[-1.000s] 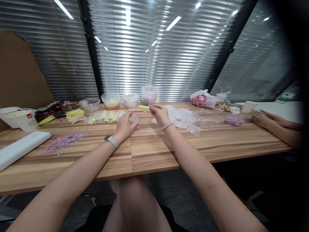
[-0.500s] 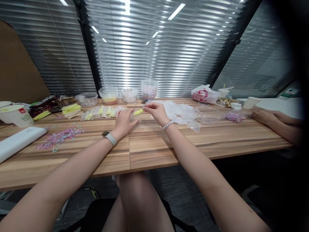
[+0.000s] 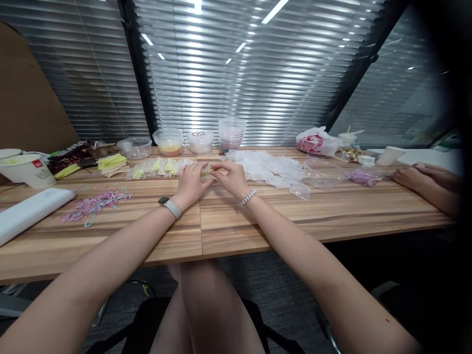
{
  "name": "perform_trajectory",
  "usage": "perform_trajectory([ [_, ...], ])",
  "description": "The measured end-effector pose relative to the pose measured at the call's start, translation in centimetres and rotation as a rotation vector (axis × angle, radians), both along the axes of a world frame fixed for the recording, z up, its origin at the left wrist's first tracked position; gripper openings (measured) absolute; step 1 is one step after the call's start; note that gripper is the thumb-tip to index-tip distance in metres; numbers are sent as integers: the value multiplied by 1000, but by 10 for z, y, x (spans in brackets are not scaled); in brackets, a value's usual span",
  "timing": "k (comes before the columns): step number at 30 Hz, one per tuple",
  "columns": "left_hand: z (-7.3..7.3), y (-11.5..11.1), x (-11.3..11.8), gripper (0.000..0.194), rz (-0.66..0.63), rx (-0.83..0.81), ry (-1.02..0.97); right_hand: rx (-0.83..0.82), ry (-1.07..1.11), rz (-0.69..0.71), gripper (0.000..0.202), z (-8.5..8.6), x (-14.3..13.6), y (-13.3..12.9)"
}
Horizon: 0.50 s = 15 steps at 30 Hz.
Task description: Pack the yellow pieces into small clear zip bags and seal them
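My left hand rests low over the table, fingers closed on what looks like a small clear plastic bag, mostly hidden by the fingers. A yellow strip shows between my two hands at the bag. My right hand pinches the strip's right end, its fingertips close to the left ones. Just left of my left hand lies a row of clear bags with yellow pieces inside. To the right of my right hand spreads a pile of translucent small bags.
Loose pastel rubber bands and a white box lie left. Yellow strips and paper cups stand behind them. Plastic tubs line the back. Another person's hands rest at the right, near a bag of bands.
My right hand has moved left and closer to my left hand, bringing the yellow strip to the bag; less of the strip shows. The camera view has shifted slightly.
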<state>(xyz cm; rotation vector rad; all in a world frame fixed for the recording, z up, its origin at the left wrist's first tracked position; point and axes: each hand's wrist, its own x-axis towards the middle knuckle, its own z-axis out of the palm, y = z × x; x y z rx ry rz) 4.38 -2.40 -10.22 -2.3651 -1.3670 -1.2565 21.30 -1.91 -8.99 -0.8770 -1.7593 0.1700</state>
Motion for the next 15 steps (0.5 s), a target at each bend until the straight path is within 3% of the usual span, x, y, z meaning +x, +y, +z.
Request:
perform_trajectory([
  [5,0,2,-1,47,-25,5,-5,-43,2,7,13,-1,1,0],
  [15,-4,6,1,60,-102,-6,-85,-226,179,121,19,2,2,0],
])
